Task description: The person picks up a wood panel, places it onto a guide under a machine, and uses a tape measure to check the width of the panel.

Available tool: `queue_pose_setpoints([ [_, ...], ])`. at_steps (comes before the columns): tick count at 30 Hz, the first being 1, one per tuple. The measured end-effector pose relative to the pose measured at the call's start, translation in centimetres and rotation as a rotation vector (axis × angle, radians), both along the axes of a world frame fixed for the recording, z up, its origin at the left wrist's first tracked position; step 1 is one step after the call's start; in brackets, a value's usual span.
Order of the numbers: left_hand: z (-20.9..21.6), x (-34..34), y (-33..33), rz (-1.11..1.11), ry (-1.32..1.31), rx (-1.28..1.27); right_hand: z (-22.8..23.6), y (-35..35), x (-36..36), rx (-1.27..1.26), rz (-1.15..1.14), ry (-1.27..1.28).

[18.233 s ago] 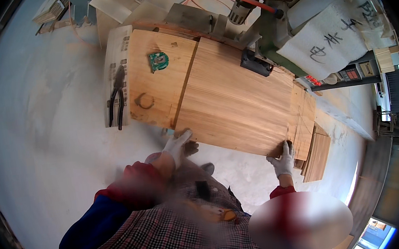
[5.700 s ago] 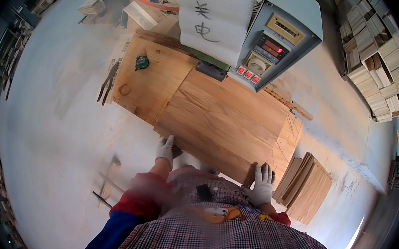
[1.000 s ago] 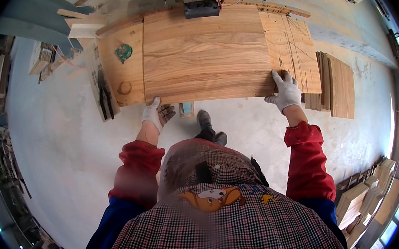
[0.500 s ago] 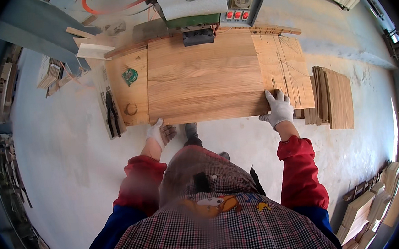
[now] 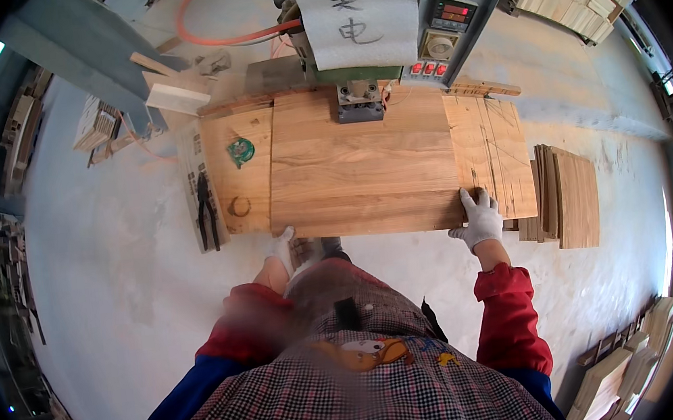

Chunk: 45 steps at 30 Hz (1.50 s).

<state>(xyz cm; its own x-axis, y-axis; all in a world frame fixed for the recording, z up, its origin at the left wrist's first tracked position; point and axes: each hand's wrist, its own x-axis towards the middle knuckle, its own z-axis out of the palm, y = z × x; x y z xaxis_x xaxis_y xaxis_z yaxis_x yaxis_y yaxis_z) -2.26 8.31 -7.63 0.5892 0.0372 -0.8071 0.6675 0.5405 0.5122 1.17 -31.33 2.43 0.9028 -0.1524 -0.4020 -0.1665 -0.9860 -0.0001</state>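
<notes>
Because wood panel (image 5: 361,167) looks stiff, moderately heavy, I favour near corners: left grip (image 5: 279,251) touches one, closure I cannot tell; right grip (image 5: 483,221) spread at other.

Sporting whitish gloves (image 5: 482,220) here, then bunched red lower sleeves (image 5: 511,319) with blue sleeves (image 5: 184,389) higher up, and rolling right on into a black, white and pink checked garment (image 5: 315,406), complete with dark patch (image 5: 347,314), pale button (image 5: 369,307), brown-and-white cartoon animal (image 5: 371,354) and little yellow figure (image 5: 446,359)
</notes>
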Motion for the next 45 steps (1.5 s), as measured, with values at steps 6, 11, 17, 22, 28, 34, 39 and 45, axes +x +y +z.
queue_pose_setpoints([
  [6, -0.2, -0.1, 0.3, -0.014, 0.035, 0.014, -0.5, 0.1, 0.0, 0.001, 0.002, -0.011],
  [11, 1.2, -0.1, -0.5, -0.028, 0.000, 0.038, -0.7, -0.3, -0.2, -0.004, 0.017, -0.024],
  [17, 0.8, -0.2, 0.1, -0.036, 0.013, 0.030, -0.8, 0.0, -0.1, -0.010, 0.031, -0.044],
  [22, 1.2, -0.2, -0.4, -0.021, 0.003, 0.054, -0.4, -0.2, -0.1, -0.016, 0.022, -0.025],
  [28, 0.6, -0.3, 0.0, -0.015, 0.027, 0.033, -0.4, 0.0, -0.2, -0.018, 0.028, -0.032],
  [34, 0.2, -0.1, 0.2, -0.023, 0.045, 0.019, -0.5, -0.2, -0.2, -0.023, 0.033, -0.036],
  [39, 0.5, -0.2, 0.0, -0.010, 0.036, 0.024, -0.6, -0.3, -0.4, -0.022, 0.037, -0.048],
  [45, 0.7, -0.3, -0.2, -0.025, -0.002, 0.050, -0.8, -0.5, -0.6, -0.002, 0.046, -0.069],
])
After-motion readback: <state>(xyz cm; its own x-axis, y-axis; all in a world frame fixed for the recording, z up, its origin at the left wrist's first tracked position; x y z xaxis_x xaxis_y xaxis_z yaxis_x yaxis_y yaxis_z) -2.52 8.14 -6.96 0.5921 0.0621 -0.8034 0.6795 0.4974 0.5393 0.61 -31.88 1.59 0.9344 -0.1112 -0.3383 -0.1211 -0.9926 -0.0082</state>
